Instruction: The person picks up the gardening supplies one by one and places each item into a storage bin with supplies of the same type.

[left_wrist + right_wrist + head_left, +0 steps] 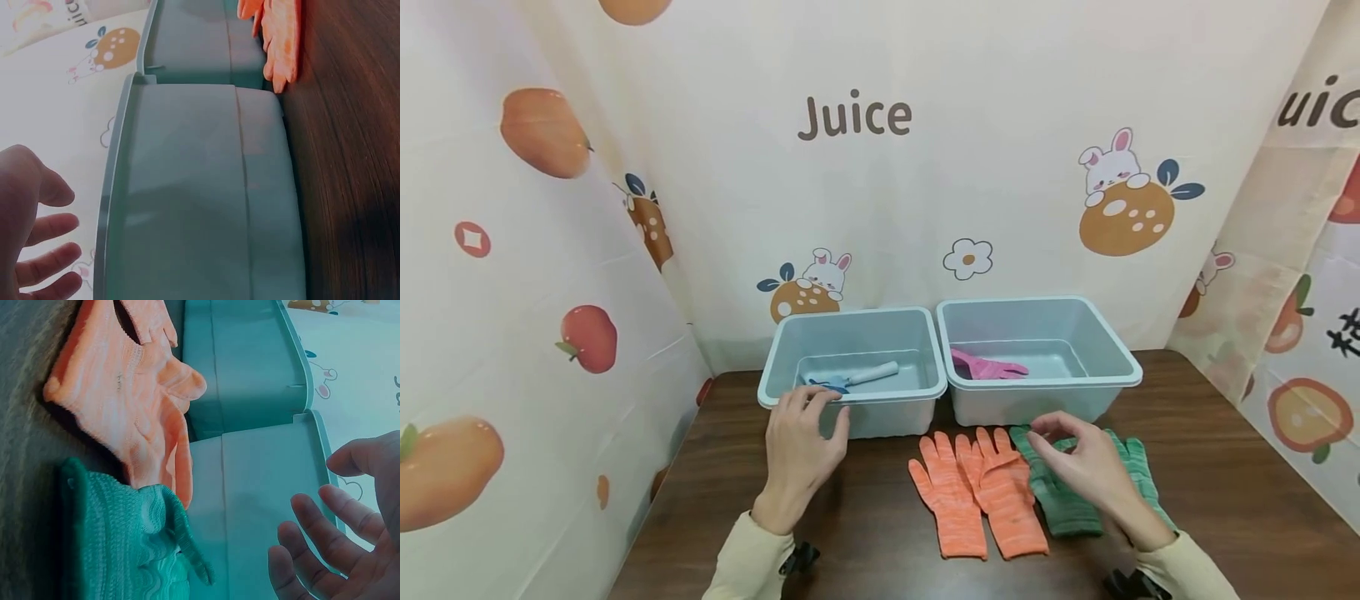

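Observation:
My left hand (805, 450) is at the front rim of the left light-blue bin (850, 417), fingers loosely bent and holding nothing. Whether its fingertips touch the rim I cannot tell. A tool with a blue end and a pale handle (874, 372) lies in that bin. Over the green knit gloves (1067, 504) hovers my right hand (1086, 467), its fingers relaxed and spread in the right wrist view, with nothing in them. A pair of orange knit gloves (958, 508) lies flat beside the green ones, which my right hand partly hides.
The right light-blue bin (1037, 396) stands beside the left one and holds a pink forked tool (988, 367). Both bins are at the back of the dark wooden table (865, 542), against a printed curtain (887, 208). More curtain hangs at both sides.

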Demonstrator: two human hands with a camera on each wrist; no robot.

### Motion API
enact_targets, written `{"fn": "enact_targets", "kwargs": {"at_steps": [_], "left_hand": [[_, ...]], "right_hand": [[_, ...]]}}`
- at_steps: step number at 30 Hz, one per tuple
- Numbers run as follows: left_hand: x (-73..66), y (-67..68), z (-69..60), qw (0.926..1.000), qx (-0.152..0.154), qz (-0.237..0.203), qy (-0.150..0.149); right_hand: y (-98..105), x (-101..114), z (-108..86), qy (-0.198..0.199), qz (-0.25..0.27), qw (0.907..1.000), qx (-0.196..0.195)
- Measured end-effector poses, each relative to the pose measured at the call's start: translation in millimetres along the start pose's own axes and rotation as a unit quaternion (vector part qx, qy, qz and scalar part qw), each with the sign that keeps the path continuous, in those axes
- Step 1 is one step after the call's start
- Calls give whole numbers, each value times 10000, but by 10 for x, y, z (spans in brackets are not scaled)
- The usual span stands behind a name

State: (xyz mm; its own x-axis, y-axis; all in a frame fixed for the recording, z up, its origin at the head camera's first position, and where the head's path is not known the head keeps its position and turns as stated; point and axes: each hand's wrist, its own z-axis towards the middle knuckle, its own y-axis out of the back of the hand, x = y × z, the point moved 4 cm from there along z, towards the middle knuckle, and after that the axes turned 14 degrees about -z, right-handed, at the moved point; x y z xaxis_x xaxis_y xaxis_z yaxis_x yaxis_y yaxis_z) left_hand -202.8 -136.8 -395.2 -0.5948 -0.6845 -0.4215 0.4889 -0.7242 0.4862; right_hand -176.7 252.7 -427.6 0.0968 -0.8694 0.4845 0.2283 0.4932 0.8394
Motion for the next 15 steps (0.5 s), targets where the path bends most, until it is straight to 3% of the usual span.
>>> {"fn": "enact_targets", "kwargs": {"at_steps": [15], "left_hand": [[-57, -106, 10, 9999, 69, -146, -34]], "right_hand": [[-5, -123, -81, -151, -91, 9998, -33]]}}
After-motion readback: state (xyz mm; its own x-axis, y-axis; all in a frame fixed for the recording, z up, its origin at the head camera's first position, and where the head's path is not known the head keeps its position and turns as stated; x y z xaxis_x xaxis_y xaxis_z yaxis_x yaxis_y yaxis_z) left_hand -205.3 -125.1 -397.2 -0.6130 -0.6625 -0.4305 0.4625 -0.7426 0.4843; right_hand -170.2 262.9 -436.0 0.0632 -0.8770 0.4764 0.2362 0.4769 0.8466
